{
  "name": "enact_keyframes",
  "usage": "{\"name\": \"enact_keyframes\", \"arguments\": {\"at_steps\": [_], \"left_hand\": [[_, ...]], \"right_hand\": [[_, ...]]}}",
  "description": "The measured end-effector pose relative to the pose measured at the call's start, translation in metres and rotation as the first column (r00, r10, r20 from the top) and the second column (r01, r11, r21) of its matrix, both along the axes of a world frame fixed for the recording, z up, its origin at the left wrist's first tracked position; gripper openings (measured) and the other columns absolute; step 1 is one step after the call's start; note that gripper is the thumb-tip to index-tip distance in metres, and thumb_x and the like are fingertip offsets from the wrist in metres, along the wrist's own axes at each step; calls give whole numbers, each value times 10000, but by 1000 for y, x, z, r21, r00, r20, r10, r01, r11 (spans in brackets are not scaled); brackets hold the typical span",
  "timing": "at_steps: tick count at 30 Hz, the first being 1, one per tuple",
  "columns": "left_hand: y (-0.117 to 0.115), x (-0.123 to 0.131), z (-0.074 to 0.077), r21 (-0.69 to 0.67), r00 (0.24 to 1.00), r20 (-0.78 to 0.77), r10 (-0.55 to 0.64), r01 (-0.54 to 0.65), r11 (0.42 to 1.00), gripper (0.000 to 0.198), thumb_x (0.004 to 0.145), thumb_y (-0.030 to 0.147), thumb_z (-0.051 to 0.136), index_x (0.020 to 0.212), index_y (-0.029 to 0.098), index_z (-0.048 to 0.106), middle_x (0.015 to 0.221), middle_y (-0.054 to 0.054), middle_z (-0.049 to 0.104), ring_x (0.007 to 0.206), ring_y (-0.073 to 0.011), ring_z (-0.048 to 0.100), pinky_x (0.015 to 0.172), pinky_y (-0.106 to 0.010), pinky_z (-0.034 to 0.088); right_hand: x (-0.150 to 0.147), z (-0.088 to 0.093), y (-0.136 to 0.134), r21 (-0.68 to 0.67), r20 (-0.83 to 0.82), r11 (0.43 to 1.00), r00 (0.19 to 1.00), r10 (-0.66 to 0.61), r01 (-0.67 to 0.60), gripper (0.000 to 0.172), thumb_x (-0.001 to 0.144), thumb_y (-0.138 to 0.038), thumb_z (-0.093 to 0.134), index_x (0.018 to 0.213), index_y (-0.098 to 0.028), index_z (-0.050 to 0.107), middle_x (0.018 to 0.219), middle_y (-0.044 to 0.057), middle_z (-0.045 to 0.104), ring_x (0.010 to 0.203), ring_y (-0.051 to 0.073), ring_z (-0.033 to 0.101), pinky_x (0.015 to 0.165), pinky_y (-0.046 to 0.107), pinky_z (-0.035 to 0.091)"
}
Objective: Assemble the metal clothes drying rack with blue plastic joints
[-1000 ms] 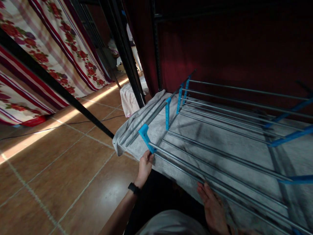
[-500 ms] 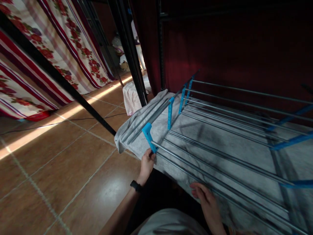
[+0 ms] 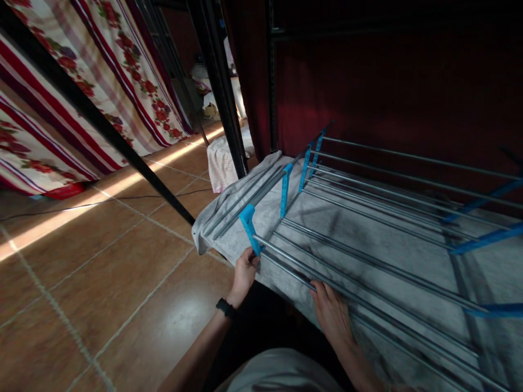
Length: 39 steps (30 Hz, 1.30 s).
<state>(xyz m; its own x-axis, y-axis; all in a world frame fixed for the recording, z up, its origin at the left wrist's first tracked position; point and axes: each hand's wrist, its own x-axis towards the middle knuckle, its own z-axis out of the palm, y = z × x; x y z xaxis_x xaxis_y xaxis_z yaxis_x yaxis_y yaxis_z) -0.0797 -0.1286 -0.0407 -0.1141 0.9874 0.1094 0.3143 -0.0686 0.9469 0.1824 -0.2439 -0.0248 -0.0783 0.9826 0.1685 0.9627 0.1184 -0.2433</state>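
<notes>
A rack of grey metal tubes (image 3: 368,265) joined by blue plastic brackets lies on its side on a grey cloth (image 3: 265,277). My left hand (image 3: 245,272), with a dark band at the wrist, pinches the lower end of the nearest blue bracket (image 3: 248,223), where the front tube enters it. Farther right, my right hand (image 3: 333,313) has its fingers curled over the front metal tube (image 3: 288,269); its fingertips are partly hidden. More blue brackets (image 3: 285,190) stand behind along the left end. Loose tubes (image 3: 232,209) lie on the cloth left of the rack.
A black metal post (image 3: 223,92) and a slanting black bar (image 3: 134,163) stand at the left. A dark red curtain (image 3: 388,92) hangs behind the rack. Beyond the tiled floor (image 3: 134,250) hangs a floral striped curtain (image 3: 81,81), with a thin cable before it.
My right hand has moved up and left, from below the front tube onto it, and its fingers have closed over it. My left hand stays at the bracket.
</notes>
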Motion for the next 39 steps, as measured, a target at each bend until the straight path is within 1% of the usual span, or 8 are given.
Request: {"name": "enact_keyframes", "arguments": {"at_steps": [4,10,15,19,23,27,33,39], "left_hand": [[0,2,-1,1,999,23,26,-26,1000,252,752,194,584,973,172,705,929,-63,735,904,-233,671,864,-371,532],[-2,5,0,3,999,-13,34,-34,999,203,767,207,583,910,174,723,904,-54,741,867,-227,668,825,-346,520],[-4,7,2,-8,997,-41,62,-62,998,189,770,208,589,905,169,715,879,-50,736,826,-215,661,772,-319,514],[-5,9,4,-16,995,-79,67,-68,998,158,772,208,577,857,169,704,822,-38,718,791,-206,644,747,-303,496],[-7,10,6,-16,994,-91,57,-58,998,166,783,214,572,872,167,704,847,-48,723,816,-217,649,763,-314,489],[-7,11,6,-9,994,-89,65,-66,998,176,784,218,577,889,170,710,852,-47,730,823,-221,658,769,-316,486],[-7,10,2,-8,992,-111,58,-59,998,166,796,239,575,882,172,700,840,-44,723,812,-220,650,750,-310,481],[-7,11,4,2,993,-108,50,-50,999,151,782,240,570,857,171,682,806,-35,694,780,-207,632,745,-304,476]], "right_hand": [[5,0,-3,-11,1,999,1000,30,-30,330,1049,-258,351,1184,-237,652,1046,71,749,934,197,711,778,298,513],[7,-2,-4,9,39,998,997,64,-65,326,1045,-231,373,1197,-222,661,1148,76,736,968,197,710,778,292,508],[7,0,-5,33,86,995,992,91,-94,345,1043,-211,368,1210,-200,670,1145,75,737,966,200,704,785,309,503],[9,-2,-4,34,93,995,991,93,-97,351,1031,-199,378,1205,-202,682,1129,73,743,911,186,707,772,298,501],[11,-4,-4,9,79,996,993,90,-91,358,1017,-198,383,1195,-199,693,1142,79,744,870,182,711,747,296,508],[11,-3,-3,-21,66,997,995,76,-75,353,1009,-217,395,1192,-216,697,1165,89,741,890,192,720,737,288,516],[13,2,0,-107,77,989,991,108,-99,353,1029,-216,369,1193,-244,680,1150,69,749,867,173,724,720,273,499],[12,8,3,-154,68,982,991,118,-106,366,1042,-222,345,1235,-229,656,1142,68,754,927,186,732,748,289,508]]}}
